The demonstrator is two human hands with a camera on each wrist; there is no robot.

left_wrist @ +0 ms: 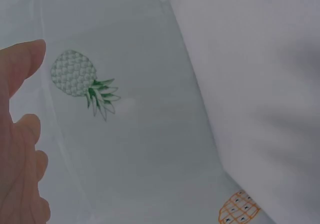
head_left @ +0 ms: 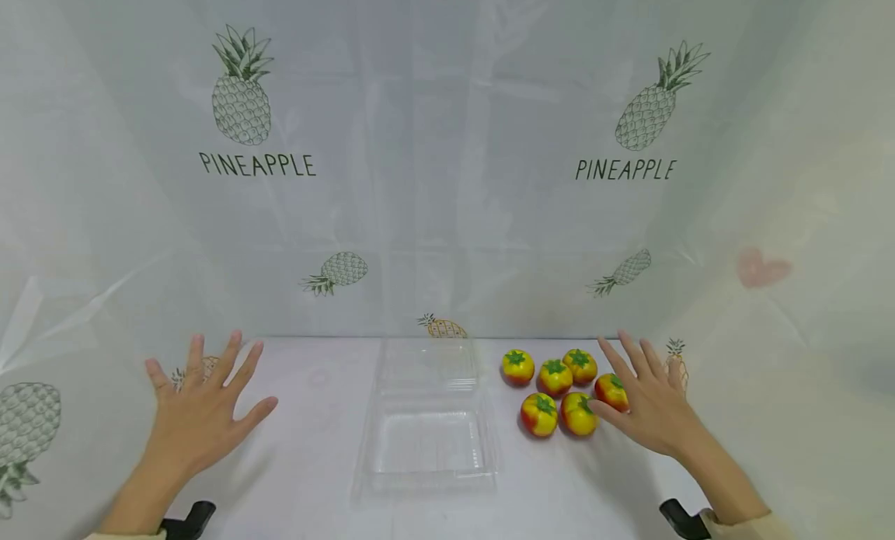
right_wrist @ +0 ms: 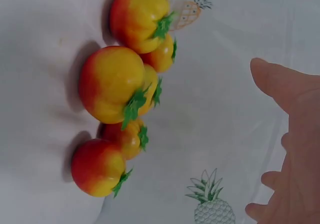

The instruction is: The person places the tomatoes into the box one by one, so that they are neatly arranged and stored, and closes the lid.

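My left hand [head_left: 196, 419] is held spread over the left side of the white table, fingers straight and nothing in it. In the left wrist view its thumb [left_wrist: 27, 58] and fingertips show along the left edge. My right hand [head_left: 653, 404] is likewise spread and holds nothing; in the head view its thumb and fingers overlap the nearest fruits. Several yellow-and-red persimmons [head_left: 539, 414] with green leafy caps lie grouped just left of it. They also appear in the right wrist view, as one large persimmon [right_wrist: 112, 83] among others. Between the hands lies a clear plastic clamshell box [head_left: 430, 443], lid opened backward.
The white table [head_left: 308, 447] ends at the back against a pale curtain [head_left: 447, 175] printed with pineapples and lettering. The curtain also runs down both sides. A dark strap piece [head_left: 190, 520] sits at the left wrist, and another strap piece [head_left: 684, 518] at the right.
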